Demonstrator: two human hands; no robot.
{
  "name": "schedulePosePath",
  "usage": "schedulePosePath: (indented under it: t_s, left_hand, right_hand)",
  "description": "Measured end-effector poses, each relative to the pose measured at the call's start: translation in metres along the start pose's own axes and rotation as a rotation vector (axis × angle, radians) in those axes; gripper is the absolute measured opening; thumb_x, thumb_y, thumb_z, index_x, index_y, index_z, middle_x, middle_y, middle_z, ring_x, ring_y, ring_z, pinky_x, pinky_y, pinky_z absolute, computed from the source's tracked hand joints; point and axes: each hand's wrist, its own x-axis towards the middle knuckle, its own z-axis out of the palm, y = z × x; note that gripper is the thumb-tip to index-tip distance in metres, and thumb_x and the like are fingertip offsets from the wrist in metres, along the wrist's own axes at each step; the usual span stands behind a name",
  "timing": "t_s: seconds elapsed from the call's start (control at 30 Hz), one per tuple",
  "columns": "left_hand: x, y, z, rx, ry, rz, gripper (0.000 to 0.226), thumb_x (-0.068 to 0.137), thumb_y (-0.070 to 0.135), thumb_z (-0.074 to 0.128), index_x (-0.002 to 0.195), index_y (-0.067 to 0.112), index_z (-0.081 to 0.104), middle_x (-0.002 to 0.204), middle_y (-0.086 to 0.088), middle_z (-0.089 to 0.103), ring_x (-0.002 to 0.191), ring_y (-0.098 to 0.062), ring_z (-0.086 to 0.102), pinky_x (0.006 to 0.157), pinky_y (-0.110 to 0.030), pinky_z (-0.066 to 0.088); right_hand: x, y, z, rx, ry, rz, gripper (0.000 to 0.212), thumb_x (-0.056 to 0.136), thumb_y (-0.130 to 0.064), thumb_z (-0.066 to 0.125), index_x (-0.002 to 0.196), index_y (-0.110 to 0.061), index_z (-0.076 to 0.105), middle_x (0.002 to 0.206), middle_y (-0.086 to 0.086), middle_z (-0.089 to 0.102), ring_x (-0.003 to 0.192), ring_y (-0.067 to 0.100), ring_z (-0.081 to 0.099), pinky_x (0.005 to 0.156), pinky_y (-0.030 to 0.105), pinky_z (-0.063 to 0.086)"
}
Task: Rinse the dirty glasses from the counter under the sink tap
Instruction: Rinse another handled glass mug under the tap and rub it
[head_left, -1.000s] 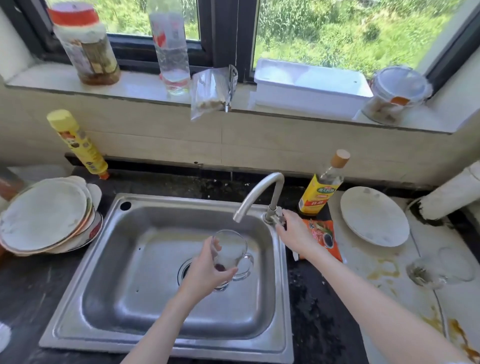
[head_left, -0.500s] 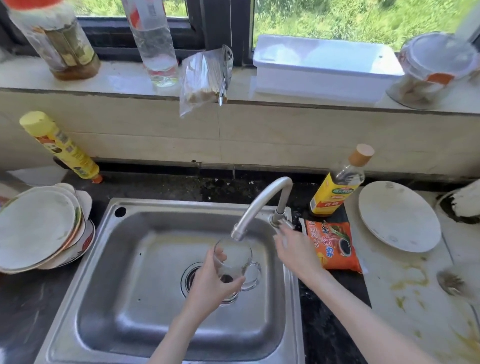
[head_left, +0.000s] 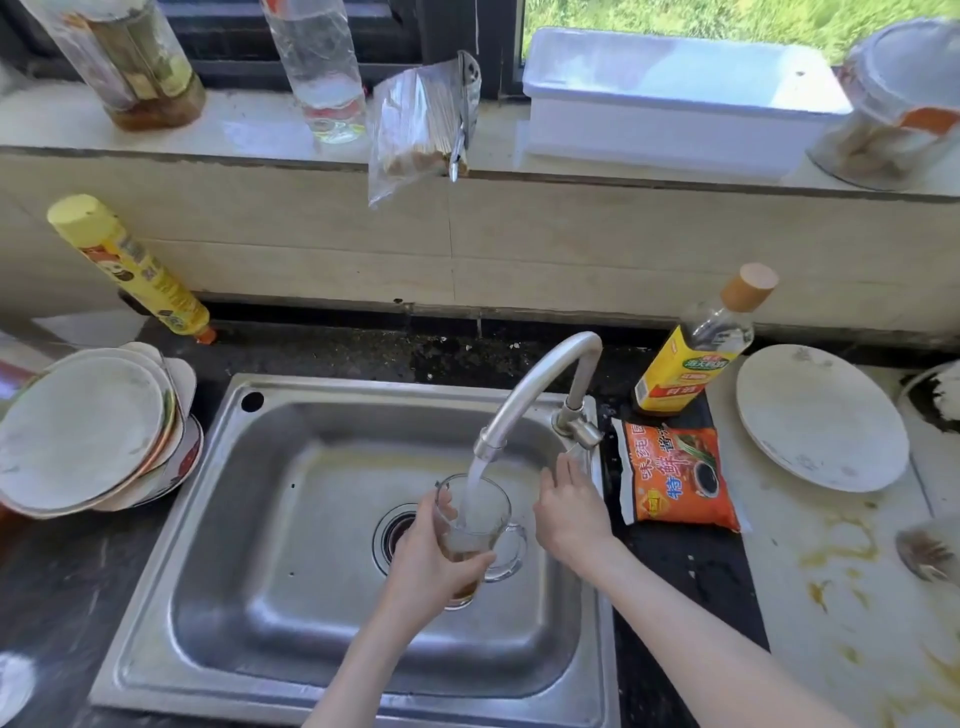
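Observation:
My left hand (head_left: 428, 558) grips a clear glass mug (head_left: 480, 525) with a handle, held upright over the steel sink (head_left: 260, 519) near the drain. Water runs from the curved tap (head_left: 540, 384) straight into the mug, and brownish liquid sits in its bottom. My right hand (head_left: 569, 512) hovers beside the mug, just below the tap's base, with fingers straight and holding nothing. Another dirty glass (head_left: 930, 553) lies at the right edge of the counter, partly cut off.
A stack of plates (head_left: 83, 431) stands left of the sink. Right of it are an orange sauce packet (head_left: 675, 478), a yellow-labelled bottle (head_left: 696, 353) and a white plate (head_left: 821, 415) on a stained counter. A yellow spray can (head_left: 130, 270) leans at back left. Bottles and tubs line the windowsill.
My right hand has left the tap handle and dropped beside the mug. Water now flows into the mug, which was dry under the spout before.

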Motion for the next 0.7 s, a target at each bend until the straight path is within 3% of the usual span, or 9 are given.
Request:
schedulePosePath:
  t_s: [0.1,0.2,0.27,0.33,0.4,0.53,0.7]
  left_hand:
    - [-0.003,-0.002,0.000,-0.026,-0.023,-0.027,0.073,0.058,0.033,0.084,0.117,0.028,0.042,0.104,0.010,0.057,0.097,-0.007,0.055,0.085,-0.026,0.044]
    - [-0.004,-0.002,0.001,-0.066,-0.039,-0.043,0.074,0.049,0.045,0.078,0.112,0.030,0.043,0.099,0.008,0.060,0.088,0.002,0.058,0.081,-0.022,0.046]
    - [-0.005,-0.002,0.001,-0.099,-0.054,-0.049,0.070,0.047,0.044,0.077,0.108,0.031,0.045,0.095,0.005,0.060,0.077,0.006,0.057,0.075,-0.018,0.045]
    - [-0.005,-0.003,0.001,-0.115,-0.048,-0.044,0.065,0.046,0.048,0.075,0.102,0.033,0.046,0.091,0.005,0.060,0.073,0.004,0.057,0.075,-0.021,0.047]
    - [-0.006,-0.003,0.001,-0.102,-0.049,-0.028,0.062,0.046,0.049,0.074,0.100,0.035,0.047,0.089,0.008,0.061,0.078,-0.002,0.058,0.077,-0.024,0.049]
    - [-0.005,-0.003,0.001,-0.127,-0.061,-0.019,0.062,0.049,0.039,0.078,0.104,0.033,0.048,0.091,0.015,0.063,0.085,0.002,0.060,0.081,-0.024,0.049]
    - [-0.001,-0.005,-0.001,-0.160,-0.064,-0.020,0.076,0.045,0.044,0.077,0.114,0.028,0.048,0.100,0.009,0.063,0.091,0.001,0.060,0.086,-0.027,0.050]
  right_hand:
    - [-0.013,0.004,-0.006,0.324,-0.036,-0.022,0.049,0.099,-0.026,0.036,0.143,-0.006,0.029,0.155,0.016,0.015,0.144,0.027,0.009,0.116,0.034,0.009]
    - [-0.035,0.000,-0.011,0.787,-0.156,0.004,0.044,0.102,-0.033,0.032,0.142,-0.016,0.037,0.151,0.004,0.033,0.140,0.018,0.028,0.113,0.030,0.020]
    - [-0.049,-0.006,-0.012,1.116,-0.293,0.015,0.040,0.101,-0.039,0.031,0.134,-0.024,0.047,0.135,-0.004,0.053,0.126,0.010,0.046,0.108,0.026,0.029]
    - [-0.059,-0.011,-0.011,1.350,-0.384,0.049,0.028,0.099,-0.042,0.032,0.114,-0.035,0.054,0.112,-0.012,0.063,0.112,0.007,0.055,0.101,0.022,0.037]
    - [-0.062,-0.013,-0.008,1.426,-0.379,0.074,0.020,0.098,-0.040,0.036,0.103,-0.036,0.055,0.106,-0.013,0.063,0.107,0.008,0.058,0.093,0.018,0.043]
    - [-0.063,-0.014,-0.004,1.441,-0.321,0.064,0.022,0.098,-0.033,0.041,0.112,-0.027,0.057,0.116,-0.005,0.064,0.105,0.004,0.061,0.080,0.011,0.047]
    - [-0.060,-0.014,-0.007,1.456,-0.288,0.047,0.030,0.098,-0.030,0.043,0.121,-0.017,0.057,0.112,-0.005,0.064,0.101,0.005,0.063,0.083,0.014,0.049]
